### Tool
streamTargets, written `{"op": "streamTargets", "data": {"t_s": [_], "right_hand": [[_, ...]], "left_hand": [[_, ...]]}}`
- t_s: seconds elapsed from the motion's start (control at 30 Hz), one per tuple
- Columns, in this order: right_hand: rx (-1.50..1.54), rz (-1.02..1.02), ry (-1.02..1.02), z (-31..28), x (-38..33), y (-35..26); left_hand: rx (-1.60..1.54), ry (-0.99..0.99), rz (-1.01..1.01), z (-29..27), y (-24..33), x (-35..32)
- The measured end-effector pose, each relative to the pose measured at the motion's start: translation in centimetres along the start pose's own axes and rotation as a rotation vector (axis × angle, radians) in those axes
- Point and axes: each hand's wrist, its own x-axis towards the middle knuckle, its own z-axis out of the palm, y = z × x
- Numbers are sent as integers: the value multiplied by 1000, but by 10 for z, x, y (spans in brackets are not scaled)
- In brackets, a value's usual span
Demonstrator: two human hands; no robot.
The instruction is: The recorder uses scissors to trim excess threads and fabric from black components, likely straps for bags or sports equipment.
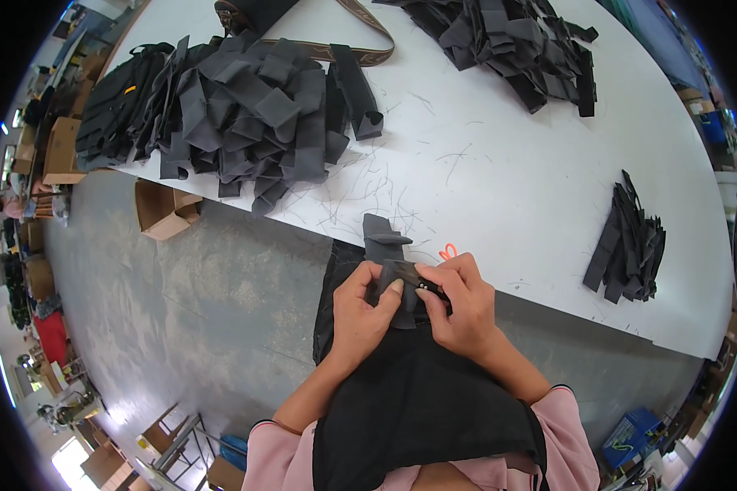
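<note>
At the table's near edge, my left hand [363,315] pinches a dark grey fabric strip [378,229] between thumb and fingers. The strip is folded, and its far end rests on the white tabletop. Close beside it, my right hand [460,304] is closed on a small black tool [427,286] that looks like thread snips. The tool's tip meets the strip by my left thumb, and the fingers cover most of its body. Just beyond my right hand, orange-red loops [448,252] show; what they belong to is hidden.
On the white table [483,204] lie a large pile of grey strips [254,114], a second pile [516,49] and a smaller bundle [628,245]. Loose thread ends [360,192] are scattered about. A black backpack [123,106] lies far left. An open cardboard box [164,211] stands below the table edge.
</note>
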Motion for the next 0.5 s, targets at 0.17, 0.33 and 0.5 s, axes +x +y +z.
{"op": "streamTargets", "data": {"t_s": [0.17, 0.33, 0.5], "right_hand": [[53, -26, -9, 2, 1, 1], [64, -19, 9, 5, -1, 2], [80, 12, 24, 8, -4, 1]], "left_hand": [[-31, -1, 5, 1, 0, 0], [-25, -5, -3, 1, -1, 0], [-38, -3, 0, 1, -3, -1]]}}
